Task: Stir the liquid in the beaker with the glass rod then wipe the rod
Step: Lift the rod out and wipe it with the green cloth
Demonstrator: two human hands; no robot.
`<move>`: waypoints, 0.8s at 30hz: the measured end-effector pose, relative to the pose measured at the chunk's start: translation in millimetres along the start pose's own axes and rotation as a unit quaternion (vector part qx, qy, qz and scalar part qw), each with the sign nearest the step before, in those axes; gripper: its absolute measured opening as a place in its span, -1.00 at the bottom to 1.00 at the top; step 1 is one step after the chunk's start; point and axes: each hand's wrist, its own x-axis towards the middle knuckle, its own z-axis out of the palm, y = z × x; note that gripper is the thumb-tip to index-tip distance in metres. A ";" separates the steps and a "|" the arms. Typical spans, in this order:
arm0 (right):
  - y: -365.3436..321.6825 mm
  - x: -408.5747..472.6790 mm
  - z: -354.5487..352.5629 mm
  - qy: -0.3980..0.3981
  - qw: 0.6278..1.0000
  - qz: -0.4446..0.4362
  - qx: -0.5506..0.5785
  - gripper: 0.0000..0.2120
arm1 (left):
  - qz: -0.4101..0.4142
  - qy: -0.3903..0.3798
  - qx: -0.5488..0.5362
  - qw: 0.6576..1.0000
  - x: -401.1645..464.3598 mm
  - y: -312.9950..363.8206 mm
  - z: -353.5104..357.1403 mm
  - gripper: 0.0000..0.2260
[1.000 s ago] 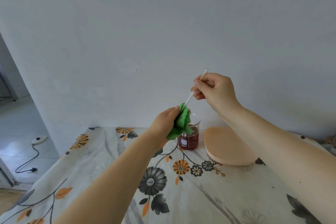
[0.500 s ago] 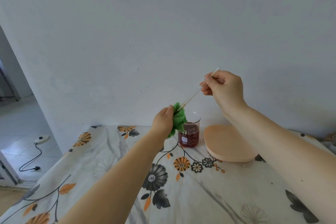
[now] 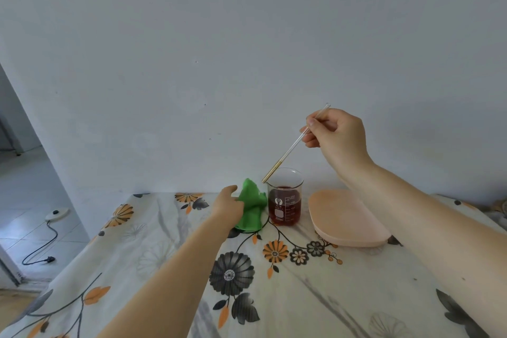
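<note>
Wipe step judged about done: thin clear glass rod [image 3: 295, 144] is pinched near its top by right hand [image 3: 338, 136], tip hanging above the rim; crumpled green cloth [image 3: 251, 207] is gripped on the floral tablecloth [image 3: 274, 296] by left hand [image 3: 229, 204]. Next, rod prob. needs setting down w/ care. Clear glass beaker [image 3: 285, 197], beside cloth, is approx. half filled w/ dark red liquid [image 3: 286, 210].

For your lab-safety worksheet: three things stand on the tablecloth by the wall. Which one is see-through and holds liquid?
The glass beaker, standing between the other two. Its clear wall shows dark red liquid and printed markings, while the green cloth and the peach lidded box are opaque.
</note>
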 end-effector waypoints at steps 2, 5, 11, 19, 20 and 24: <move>1.0 -0.8 0.9 -0.002 1.000 -0.001 0.000 -0.88 | 0.040 0.020 0.077 0.996 2.9 -5.4 3.6 -0.45; 1.7 -2.5 1.7 -0.003 1.000 -0.002 -0.001 -0.89 | 0.117 0.080 0.272 0.952 -2.5 -10.0 2.9 -0.41; -1.5 -6.2 0.2 -0.004 1.000 -0.010 -0.013 -0.89 | 0.209 -0.078 0.445 0.867 -9.0 -21.2 11.7 -0.58; -21.3 -15.8 -20.5 0.002 0.995 -0.069 -0.069 -0.90 | 0.185 -0.098 0.431 0.878 -23.3 -13.1 7.2 -0.56; -24.2 -17.2 -23.3 0.003 0.993 -0.081 -0.083 -0.90 | 0.188 -0.093 0.418 0.884 -26.4 -10.2 6.6 -0.56; -31.6 -29.8 -36.3 -0.004 0.975 -0.135 -0.176 -0.91 | 0.193 -0.067 0.373 0.905 -41.7 2.7 3.5 -0.58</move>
